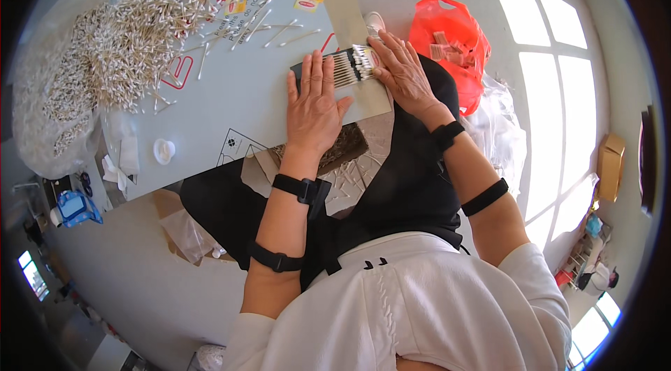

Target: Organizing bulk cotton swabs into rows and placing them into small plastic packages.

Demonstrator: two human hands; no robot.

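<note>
Cotton swab row point(347, 67) between left hand point(314, 102), right hand point(404, 72); flat, ungripped.

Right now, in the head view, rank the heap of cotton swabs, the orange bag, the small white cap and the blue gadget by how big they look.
1. Swab heap
2. Orange bag
3. Blue gadget
4. White cap

The fisheye lens shrinks things near the rim, so the gadget may be larger than it looks.

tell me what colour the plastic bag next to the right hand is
The plastic bag beside the right hand is bright orange-red, seen in the head view.
</note>
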